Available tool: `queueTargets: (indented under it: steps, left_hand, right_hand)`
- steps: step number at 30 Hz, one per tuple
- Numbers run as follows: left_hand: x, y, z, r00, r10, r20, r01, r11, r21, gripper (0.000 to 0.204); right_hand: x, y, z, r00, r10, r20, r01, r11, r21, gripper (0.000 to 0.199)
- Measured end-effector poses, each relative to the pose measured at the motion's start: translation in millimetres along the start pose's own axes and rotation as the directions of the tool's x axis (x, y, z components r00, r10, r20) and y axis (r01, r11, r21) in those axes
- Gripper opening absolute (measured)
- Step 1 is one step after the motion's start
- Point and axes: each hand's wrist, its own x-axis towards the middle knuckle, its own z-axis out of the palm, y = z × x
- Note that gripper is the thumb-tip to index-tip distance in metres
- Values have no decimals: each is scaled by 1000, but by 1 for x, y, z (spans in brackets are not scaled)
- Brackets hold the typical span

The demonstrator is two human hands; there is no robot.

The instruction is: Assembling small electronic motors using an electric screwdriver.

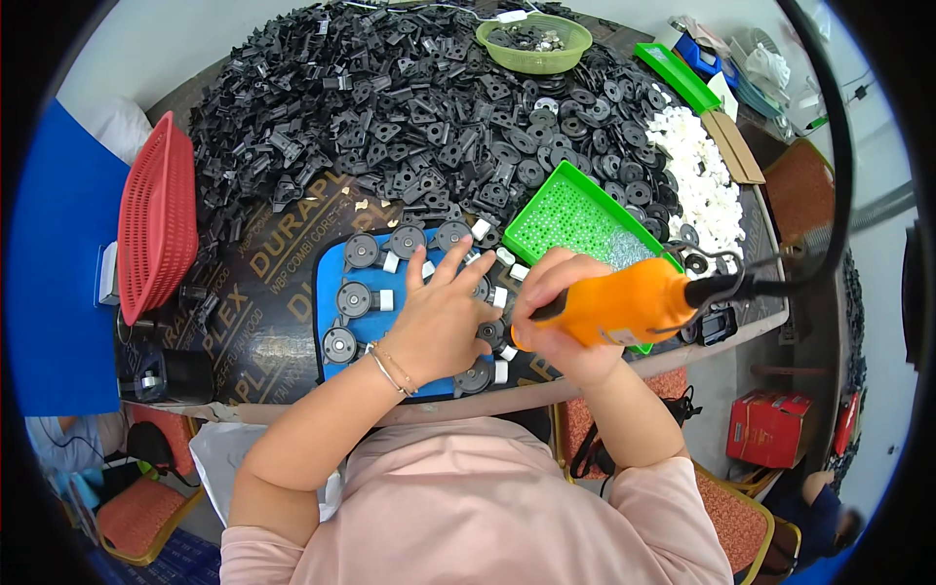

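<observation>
My right hand [577,359] is closed around an orange electric screwdriver [624,300], its cable leading off to the right. The driver's tip is hidden behind my fingers. With fingers spread, my left hand [436,330] lies over a blue mat [382,324], resting among black round caster-like parts with white tabs. One such part [353,299] sits at the mat's left, and another [474,376] is below my left fingers. Beyond my right hand, a green perforated basket [561,219] holds small silvery screws [629,251].
A large heap of black plastic parts [390,107] covers the far table, with white pieces [697,161] at right. A green bowl [534,57] stands at the back. A red basket [156,224] leans at left. A black cable [840,146] arches over the right side.
</observation>
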Motion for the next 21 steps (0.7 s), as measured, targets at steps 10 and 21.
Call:
queueTargets:
  steps: [10,21]
  left_hand:
    - [-1,6,-9,995,-23,98,27,999,-39,39]
    - [2,-4,-18,998,-59,22,62,991,-122,44]
  right_hand:
    - [26,-11,-59,918,-182,-353,197,980,7,22]
    - [25,36,-65,886,-77,-458,39,995,-91,24]
